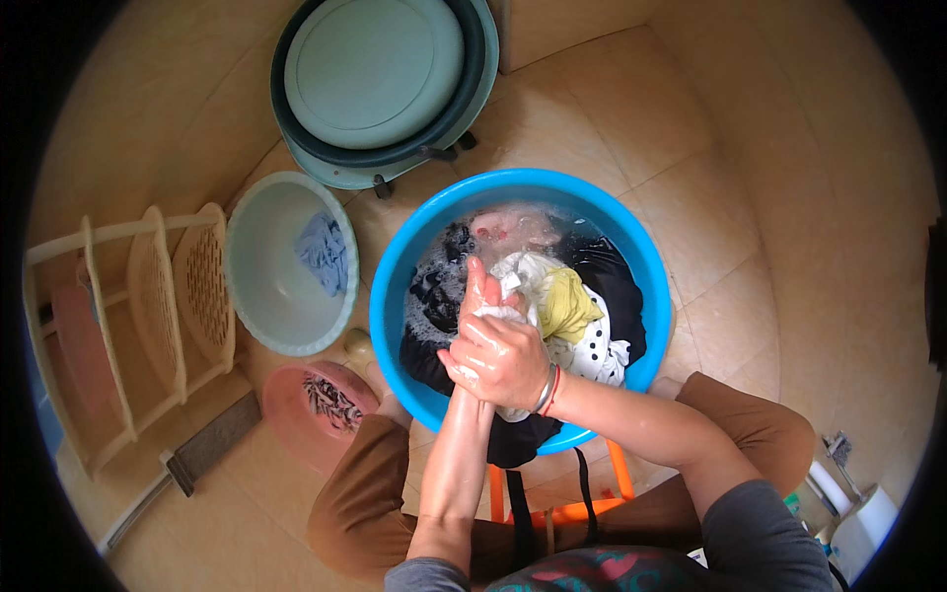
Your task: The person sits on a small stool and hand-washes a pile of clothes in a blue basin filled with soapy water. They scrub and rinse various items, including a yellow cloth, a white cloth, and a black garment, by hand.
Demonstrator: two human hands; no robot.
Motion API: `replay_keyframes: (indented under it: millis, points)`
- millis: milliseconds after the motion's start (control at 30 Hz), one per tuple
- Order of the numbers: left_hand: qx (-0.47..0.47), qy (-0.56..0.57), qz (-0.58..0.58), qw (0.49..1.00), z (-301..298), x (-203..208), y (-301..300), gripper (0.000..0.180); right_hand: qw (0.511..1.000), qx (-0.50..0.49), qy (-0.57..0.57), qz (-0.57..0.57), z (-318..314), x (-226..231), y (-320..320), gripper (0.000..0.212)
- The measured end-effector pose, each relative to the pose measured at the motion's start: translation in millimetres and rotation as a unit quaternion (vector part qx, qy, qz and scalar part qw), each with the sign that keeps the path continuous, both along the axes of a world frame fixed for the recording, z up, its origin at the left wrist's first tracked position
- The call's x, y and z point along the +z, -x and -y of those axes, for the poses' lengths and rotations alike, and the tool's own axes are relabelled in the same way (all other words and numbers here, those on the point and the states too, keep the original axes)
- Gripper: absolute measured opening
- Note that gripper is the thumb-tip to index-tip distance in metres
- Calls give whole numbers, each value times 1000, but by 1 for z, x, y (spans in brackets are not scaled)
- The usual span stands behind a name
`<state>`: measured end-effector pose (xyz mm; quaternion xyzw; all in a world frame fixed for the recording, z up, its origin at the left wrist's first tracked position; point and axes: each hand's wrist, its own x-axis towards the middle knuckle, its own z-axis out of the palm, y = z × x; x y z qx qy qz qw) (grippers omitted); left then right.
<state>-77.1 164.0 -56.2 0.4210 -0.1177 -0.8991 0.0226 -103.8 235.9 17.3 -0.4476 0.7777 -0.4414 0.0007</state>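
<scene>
Over the middle of a blue tub (391,259) of soapy water and laundry, my two wet hands are pressed together. My right hand (505,357), with bracelets at its wrist, is closed over a bunched white cloth (500,313). My left hand (477,286) lies underneath, its fingertips showing beyond the cloth and most of its palm covered. Around them are a yellow cloth (568,308), a white garment with black dots (601,344), black garments (604,271) and a pinkish cloth (515,229) in the suds.
Left of the tub stand a pale basin (272,286) holding a blue cloth (324,253) and a pink basin (296,434) with a patterned cloth. A cream rack (158,296) and a long-handled brush (212,441) lie farther left. Folded green basins (380,74) lean behind. An orange stool (621,472) is below.
</scene>
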Motion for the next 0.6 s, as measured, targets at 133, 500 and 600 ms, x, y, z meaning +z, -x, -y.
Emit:
replay_keyframes:
  millis: [133, 500, 600]
  points:
    - [83, 2, 26, 996, -6, 6, -2, 28, 998, -17, 37, 38, 4, -30, 14, 12]
    - [40, 124, 58, 990, 9, -79, -2, 37, 933, -228, -174, 218, -55, -177, 101, 34]
    - [24, 127, 98, 987, 20, -124, -19, 30, 968, -106, -187, 130, -50, -175, 79, 33]
